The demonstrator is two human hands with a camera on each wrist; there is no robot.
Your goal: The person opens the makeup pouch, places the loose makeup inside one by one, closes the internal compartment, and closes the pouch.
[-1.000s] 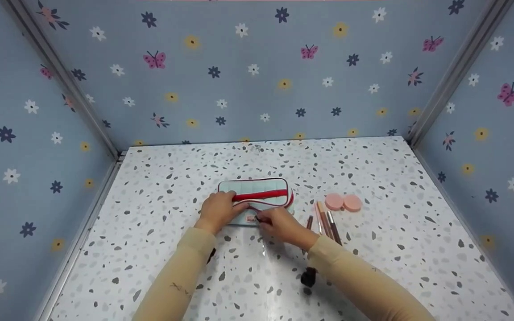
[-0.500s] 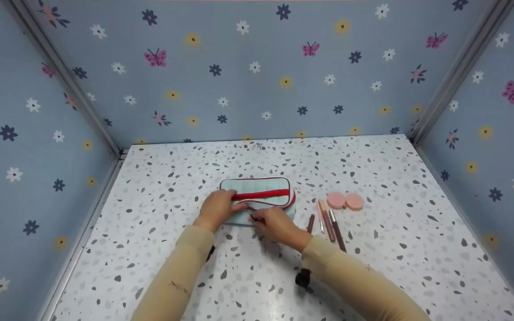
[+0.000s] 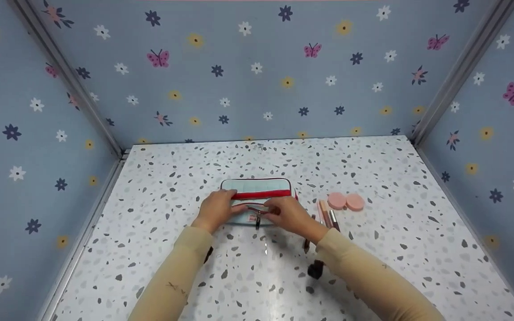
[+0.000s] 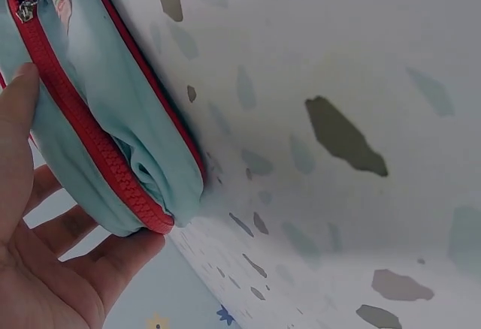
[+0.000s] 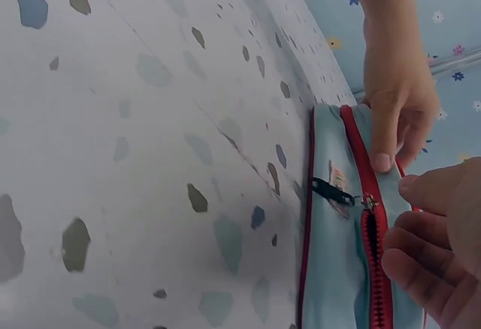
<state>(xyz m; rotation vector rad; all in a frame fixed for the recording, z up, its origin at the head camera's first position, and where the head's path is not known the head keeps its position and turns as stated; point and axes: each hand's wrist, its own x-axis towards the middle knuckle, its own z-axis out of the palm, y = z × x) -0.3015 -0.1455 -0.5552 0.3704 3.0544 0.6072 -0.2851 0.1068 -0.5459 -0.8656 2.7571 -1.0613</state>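
Observation:
A pale mint pouch (image 3: pixel 239 218) with red zip trim lies flat under both hands. My left hand (image 3: pixel 216 208) grips its left end; in the left wrist view the thumb (image 4: pixel 19 96) presses beside the red zip and the fingers (image 4: pixel 124 261) bend around the far side. Loosely curled at the zip edge, my right hand (image 3: pixel 290 216) has its fingertips (image 5: pixel 402 258) against the red tape, off the pull. The black zip pull (image 5: pixel 333 192) dangles free over a small label (image 5: pixel 340 182). Below the slider (image 5: pixel 368 202) in the right wrist view, the zip teeth are parted.
Right of the pouch lie two round pink sponges (image 3: pixel 345 201) and several slim makeup sticks or brushes (image 3: pixel 327 214), partly behind the right forearm. The speckled white table (image 3: pixel 159 178) is bounded by flower-patterned panels (image 3: pixel 257 80) at the back and sides.
My right hand has let go of the zip pull and shifted right and up to the pouch's zip edge. The pull now hangs in view. The left hand keeps its hold.

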